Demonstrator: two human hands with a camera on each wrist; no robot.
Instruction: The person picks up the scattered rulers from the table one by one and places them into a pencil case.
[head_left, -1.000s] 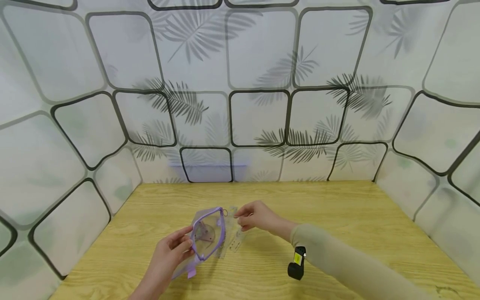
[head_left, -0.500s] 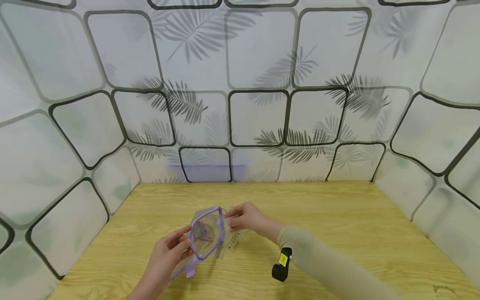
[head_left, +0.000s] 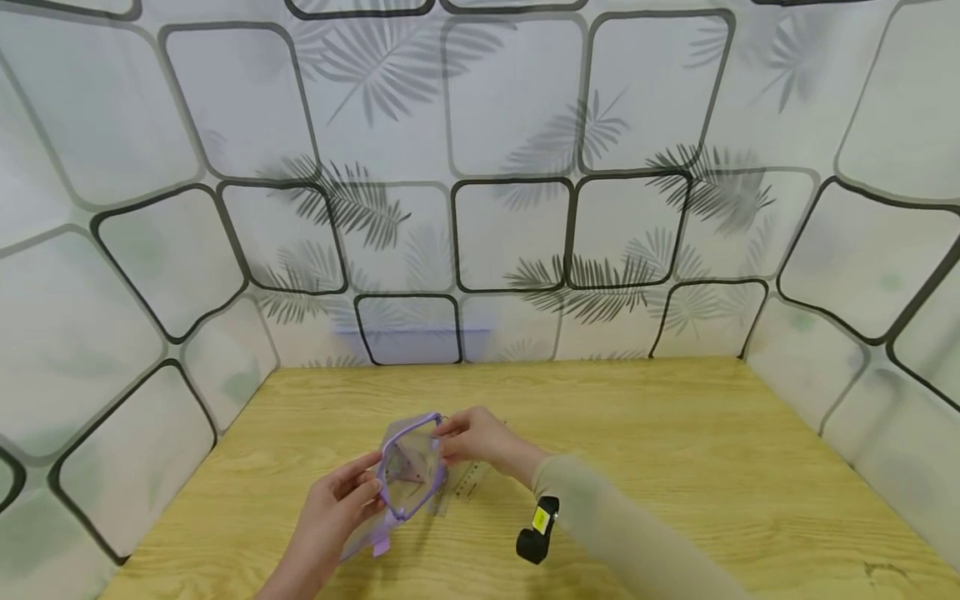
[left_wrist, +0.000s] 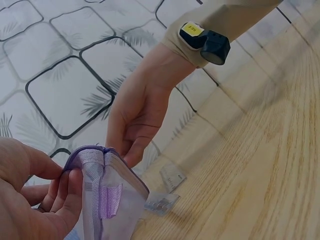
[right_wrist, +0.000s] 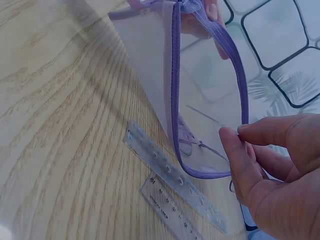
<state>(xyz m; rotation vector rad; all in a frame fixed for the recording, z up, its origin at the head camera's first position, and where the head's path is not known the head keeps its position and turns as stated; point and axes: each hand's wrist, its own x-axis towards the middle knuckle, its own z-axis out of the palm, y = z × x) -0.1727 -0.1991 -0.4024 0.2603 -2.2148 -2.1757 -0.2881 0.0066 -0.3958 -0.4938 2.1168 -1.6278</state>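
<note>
My left hand (head_left: pixel 337 504) pinches the near-left rim of a purple-trimmed mesh zipper pouch (head_left: pixel 367 533), which stands tilted with its mouth wide apart. At the opposite rim, my right hand (head_left: pixel 476 437) has thumb and index fingertips together on the purple edge, as the right wrist view shows. Inside the pouch lie a pinkish flat piece (head_left: pixel 408 471) and thin clear shapes, only partly visible through the mouth. On the table beside the pouch are a clear ruler (right_wrist: pixel 167 205) with printed numbers and a clear strip (right_wrist: pixel 172 175) with a row of oval marks, one overlapping the other.
The wood-grain tabletop (head_left: pixel 637 442) extends behind and to the right of the hands. Patterned cloth walls (head_left: pixel 517 233) enclose it at the back and both sides. A black wrist device (head_left: pixel 536 533) with a yellow label is on the right sleeve.
My right hand has moved left from above the rulers to the pouch's rim. My left hand has kept its grip on the pouch almost unmoved.
</note>
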